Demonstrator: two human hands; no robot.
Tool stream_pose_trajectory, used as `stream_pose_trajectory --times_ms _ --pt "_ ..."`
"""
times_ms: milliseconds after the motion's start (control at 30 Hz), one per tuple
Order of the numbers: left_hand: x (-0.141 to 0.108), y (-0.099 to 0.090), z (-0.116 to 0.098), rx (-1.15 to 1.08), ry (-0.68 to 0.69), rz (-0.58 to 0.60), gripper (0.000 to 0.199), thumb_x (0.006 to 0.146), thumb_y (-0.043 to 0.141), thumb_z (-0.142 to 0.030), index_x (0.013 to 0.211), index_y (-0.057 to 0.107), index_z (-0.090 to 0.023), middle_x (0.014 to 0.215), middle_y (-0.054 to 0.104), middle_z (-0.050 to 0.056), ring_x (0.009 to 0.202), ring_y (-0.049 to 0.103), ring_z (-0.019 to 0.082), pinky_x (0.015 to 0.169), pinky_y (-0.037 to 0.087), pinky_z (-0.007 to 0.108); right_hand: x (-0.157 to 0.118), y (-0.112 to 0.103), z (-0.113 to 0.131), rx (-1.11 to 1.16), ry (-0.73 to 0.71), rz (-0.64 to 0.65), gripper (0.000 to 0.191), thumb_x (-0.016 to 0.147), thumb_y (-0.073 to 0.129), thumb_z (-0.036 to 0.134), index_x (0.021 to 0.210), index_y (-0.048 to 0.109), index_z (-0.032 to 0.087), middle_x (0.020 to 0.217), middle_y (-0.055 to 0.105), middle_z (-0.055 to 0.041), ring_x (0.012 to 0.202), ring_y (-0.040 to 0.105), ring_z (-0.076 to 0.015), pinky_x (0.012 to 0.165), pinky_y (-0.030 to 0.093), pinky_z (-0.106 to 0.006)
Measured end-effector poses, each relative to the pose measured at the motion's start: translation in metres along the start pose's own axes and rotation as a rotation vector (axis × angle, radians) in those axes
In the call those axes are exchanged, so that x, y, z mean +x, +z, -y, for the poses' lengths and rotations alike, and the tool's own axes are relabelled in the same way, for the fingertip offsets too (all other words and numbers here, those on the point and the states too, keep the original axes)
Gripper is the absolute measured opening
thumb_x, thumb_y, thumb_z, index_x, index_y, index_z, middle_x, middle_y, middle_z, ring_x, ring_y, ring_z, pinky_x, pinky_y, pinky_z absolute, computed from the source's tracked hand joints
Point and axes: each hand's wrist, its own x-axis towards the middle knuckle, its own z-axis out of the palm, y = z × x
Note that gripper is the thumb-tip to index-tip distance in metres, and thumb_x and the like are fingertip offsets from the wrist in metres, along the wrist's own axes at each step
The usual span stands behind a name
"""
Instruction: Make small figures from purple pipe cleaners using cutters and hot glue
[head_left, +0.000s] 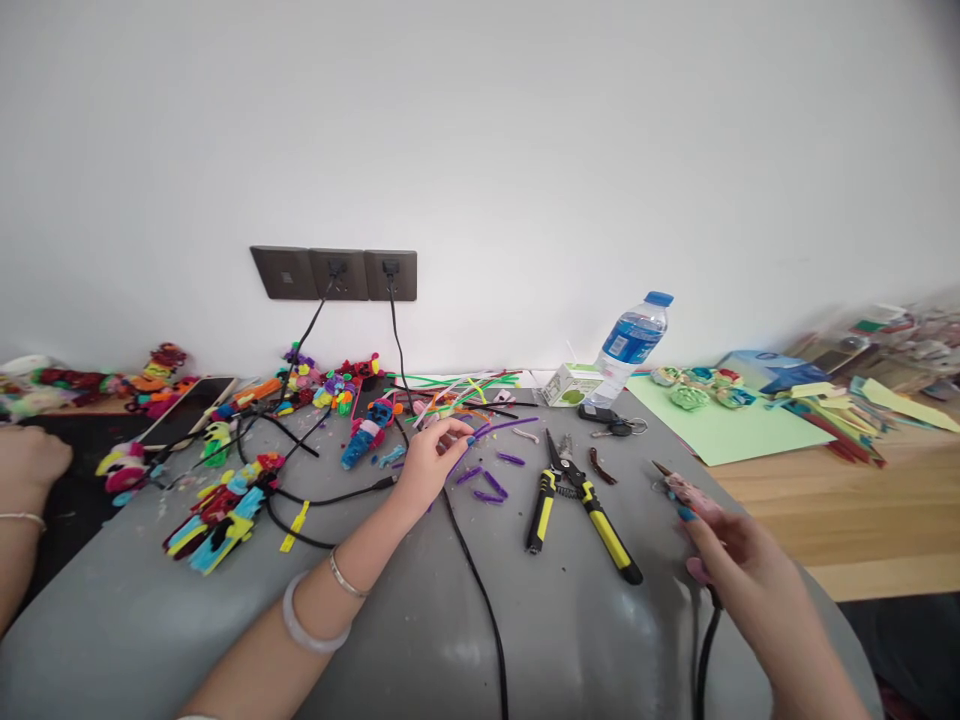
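My left hand [439, 452] is closed, thumb and fingertips together on a long purple pipe cleaner [504, 424] that sticks out to the right. Just below it, several short purple pipe cleaner pieces [491, 484] lie on the grey table [390, 620]. My right hand [731, 555] grips a pink hot glue gun [694, 495] above the table's right side. Its pointed tip faces left and away from me, and a black cord hangs below. Between the hands, yellow-and-black pliers [574, 500] rest with their handles apart.
Behind the pliers stand a drink carton [571, 385], a tilted water bottle [634, 345] and keys [619, 425]. Colourful pipe cleaner figures [225, 510] and black cables [476, 575] lie on the left. Another person's hand [34, 465] is at the far left. Green paper [739, 435] lies right.
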Motion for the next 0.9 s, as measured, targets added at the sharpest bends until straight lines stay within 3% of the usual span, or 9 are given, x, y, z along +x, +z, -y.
stream_pose_trajectory --times_ms 67,200,267,400,533,900 --pt "-0.001 0.000 0.000 -0.012 0.003 0.025 0.013 0.083 0.057 -0.023 0.089 0.066 -0.017 0.088 0.067 0.005 0.068 0.055 0.013 0.060 0.044 0.023 -0.013 0.028 0.013 -0.068 -0.083 0.163 0.033 0.058 0.082 0.042 0.081 0.069 0.022 0.061 0.059 -0.0010 0.048 0.049 -0.0144 0.040 0.041 -0.026" --pt "-0.001 0.001 0.001 -0.016 0.009 0.068 0.014 0.083 0.056 -0.022 0.092 0.066 -0.018 0.086 0.066 0.004 0.070 0.055 0.014 0.061 0.043 0.023 -0.026 0.086 0.029 0.130 -0.170 0.483 0.044 0.073 0.074 0.048 0.107 0.063 0.024 0.084 0.066 -0.0041 0.063 0.058 -0.0157 0.055 0.049 -0.028" --pt "-0.002 0.001 0.000 -0.016 0.014 0.077 0.014 0.082 0.056 -0.021 0.092 0.067 -0.018 0.083 0.064 0.003 0.070 0.054 0.014 0.060 0.042 0.022 -0.023 0.108 0.032 0.227 -0.211 0.573 0.043 0.078 0.071 0.047 0.113 0.060 0.025 0.087 0.065 -0.0036 0.067 0.059 -0.0155 0.058 0.049 -0.028" --pt "-0.002 0.001 -0.001 -0.013 0.022 0.096 0.016 0.083 0.055 -0.020 0.093 0.067 -0.017 0.084 0.065 0.003 0.071 0.055 0.014 0.060 0.042 0.022 -0.011 0.137 0.031 0.311 -0.256 0.607 0.036 0.080 0.071 0.043 0.110 0.063 0.025 0.083 0.064 -0.0017 0.069 0.058 -0.0147 0.062 0.049 -0.027" --pt "-0.003 0.002 -0.002 0.000 0.021 0.112 0.018 0.084 0.055 -0.020 0.095 0.069 -0.017 0.082 0.065 0.003 0.068 0.054 0.013 0.060 0.041 0.022 -0.004 0.152 0.023 0.378 -0.228 0.573 0.024 0.079 0.072 0.043 0.089 0.065 0.022 0.073 0.063 -0.0009 0.064 0.057 -0.0146 0.061 0.047 -0.027" --pt "-0.004 0.001 -0.002 0.036 0.021 0.125 0.020 0.084 0.054 -0.022 0.094 0.071 -0.018 0.091 0.071 0.005 0.070 0.059 0.014 0.061 0.044 0.022 -0.009 0.159 0.009 0.491 -0.220 0.511 0.028 0.075 0.074 0.047 0.085 0.062 0.024 0.071 0.062 0.0006 0.062 0.057 -0.0145 0.060 0.047 -0.028"
